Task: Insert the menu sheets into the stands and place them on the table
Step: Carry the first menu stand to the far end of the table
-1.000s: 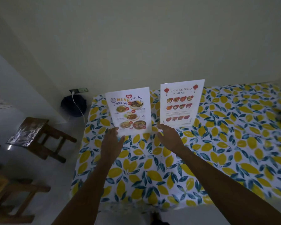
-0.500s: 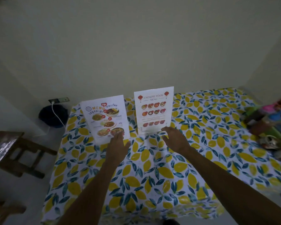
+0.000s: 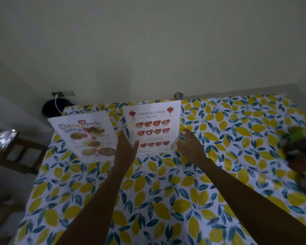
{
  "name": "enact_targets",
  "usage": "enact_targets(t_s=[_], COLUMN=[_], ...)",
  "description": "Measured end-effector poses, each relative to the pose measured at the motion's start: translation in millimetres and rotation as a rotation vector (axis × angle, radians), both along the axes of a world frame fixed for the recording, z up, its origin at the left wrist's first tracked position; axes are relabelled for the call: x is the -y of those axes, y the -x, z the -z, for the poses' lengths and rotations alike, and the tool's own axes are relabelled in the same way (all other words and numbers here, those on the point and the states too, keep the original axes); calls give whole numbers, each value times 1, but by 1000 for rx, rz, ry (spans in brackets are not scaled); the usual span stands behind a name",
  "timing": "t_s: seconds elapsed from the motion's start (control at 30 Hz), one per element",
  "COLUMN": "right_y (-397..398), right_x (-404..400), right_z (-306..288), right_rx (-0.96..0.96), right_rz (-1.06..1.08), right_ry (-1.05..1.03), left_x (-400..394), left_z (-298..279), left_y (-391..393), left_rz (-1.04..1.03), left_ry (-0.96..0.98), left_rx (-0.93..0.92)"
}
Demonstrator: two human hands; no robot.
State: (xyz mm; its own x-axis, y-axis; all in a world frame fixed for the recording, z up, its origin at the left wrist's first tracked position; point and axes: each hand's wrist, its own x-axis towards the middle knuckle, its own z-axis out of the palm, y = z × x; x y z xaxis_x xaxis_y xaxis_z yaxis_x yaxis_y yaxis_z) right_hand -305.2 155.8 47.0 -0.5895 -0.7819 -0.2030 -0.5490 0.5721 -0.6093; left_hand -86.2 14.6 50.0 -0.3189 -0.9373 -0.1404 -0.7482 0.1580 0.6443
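Two menu stands are upright on the lemon-print tablecloth (image 3: 159, 191) near the far edge. The Thai menu stand (image 3: 85, 135) is on the left and leans back. To its right stands the Chinese food menu stand (image 3: 153, 124). My left hand (image 3: 125, 151) is at that stand's lower left corner, fingers apart, thumb over the corner. My right hand (image 3: 191, 145) is at its lower right edge, fingers spread. I cannot tell whether either hand touches the stand. Neither hand holds anything.
A pile of colourful objects (image 3: 300, 149) lies at the table's right edge. A wooden chair (image 3: 16, 152) stands left of the table. A dark bag (image 3: 55, 106) and a wall socket with a white cable (image 3: 63, 94) are behind the left corner.
My left hand has left the Thai menu stand and moved right to the Chinese stand's left corner. My right hand has shifted to that stand's right edge. The view has turned slightly.
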Motion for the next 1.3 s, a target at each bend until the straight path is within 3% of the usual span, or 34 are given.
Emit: enact_targets(t_s=[0.1,0.37,0.67,1.0,1.3], right_y=[8,18,37,120,260], right_x=[13,13,-25,-97,-158], right_z=[9,14,-18,-83,-114], right_rx=[67,-9,-114,-279,-326], right_rz=[0,-106,-62,80,209], right_ry=[46,123,130,130,150], left_x=[8,8,-9,-44,-88], left_z=[3,0,-29,-84,-98], left_y=[4,6,27,135,291], left_rz=[-19,-31,131,378,501], left_ry=[21,-3,84,155,203], left_rx=[18,2,-74,-231,-309])
